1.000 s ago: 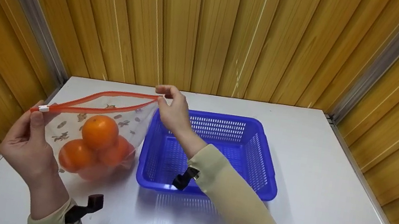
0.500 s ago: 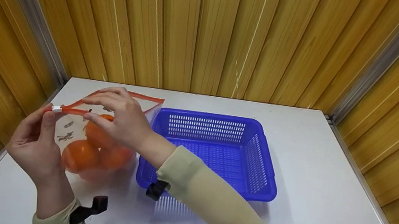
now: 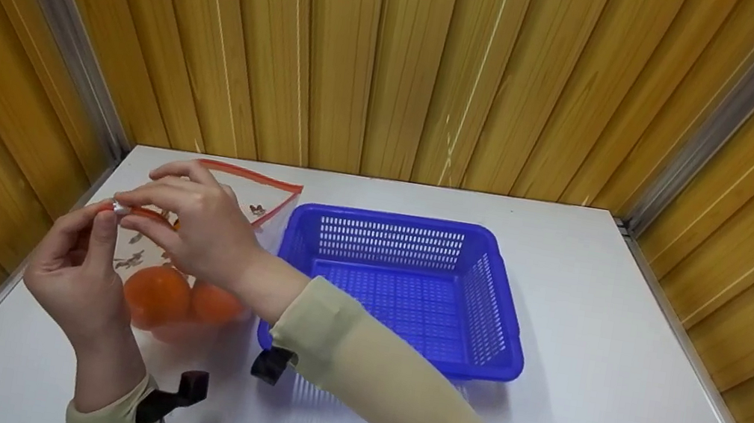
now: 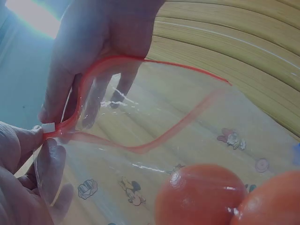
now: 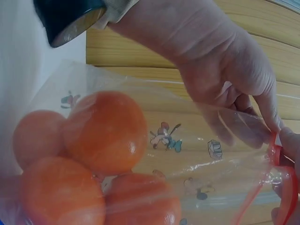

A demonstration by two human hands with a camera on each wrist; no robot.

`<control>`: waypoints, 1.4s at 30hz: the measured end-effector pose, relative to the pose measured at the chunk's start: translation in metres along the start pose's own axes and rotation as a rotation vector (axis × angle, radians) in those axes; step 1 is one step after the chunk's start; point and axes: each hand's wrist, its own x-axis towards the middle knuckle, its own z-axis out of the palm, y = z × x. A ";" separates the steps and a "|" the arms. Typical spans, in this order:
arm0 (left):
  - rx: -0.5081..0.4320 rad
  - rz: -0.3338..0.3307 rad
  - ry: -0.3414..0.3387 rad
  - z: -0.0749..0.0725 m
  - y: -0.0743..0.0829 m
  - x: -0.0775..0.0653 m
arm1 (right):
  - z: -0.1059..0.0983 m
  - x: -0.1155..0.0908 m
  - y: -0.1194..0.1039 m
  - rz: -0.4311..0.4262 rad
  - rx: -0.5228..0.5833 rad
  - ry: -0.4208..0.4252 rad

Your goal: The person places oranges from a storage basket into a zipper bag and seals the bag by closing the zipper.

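Observation:
A clear slider zip bag [image 4: 126, 171] with orange edging and small printed figures holds several oranges [image 5: 110, 131]. Its mouth gapes open, as the left wrist view shows. My left hand [image 3: 78, 274] pinches the corner of the bag beside the white slider [image 4: 48, 127]. Thumb and forefinger of my right hand [image 3: 212, 227] pinch the zip strip right at that slider, reaching across from the right. The far corner of the bag stands free behind the right hand. Part of the bag and the upper fruit are hidden by the right hand in the head view.
A blue plastic basket [image 3: 400, 306] with slotted walls stands right of the bag on the white table [image 3: 594, 367]. The right forearm passes over its front left corner. Wood-patterned panels [image 3: 409, 58] enclose the table at the back and sides.
My right hand has left the far corner of the bag and moved left along the zip to the slider. The left hand has shifted slightly right, still pinching its corner.

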 end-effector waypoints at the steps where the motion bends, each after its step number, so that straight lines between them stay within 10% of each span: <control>1: 0.001 0.005 0.000 0.000 0.000 -0.001 | 0.000 0.000 -0.001 0.016 0.004 -0.001; 42: 0.029 -0.035 0.130 0.010 -0.001 -0.005 | -0.004 -0.009 0.030 0.191 -0.064 -0.056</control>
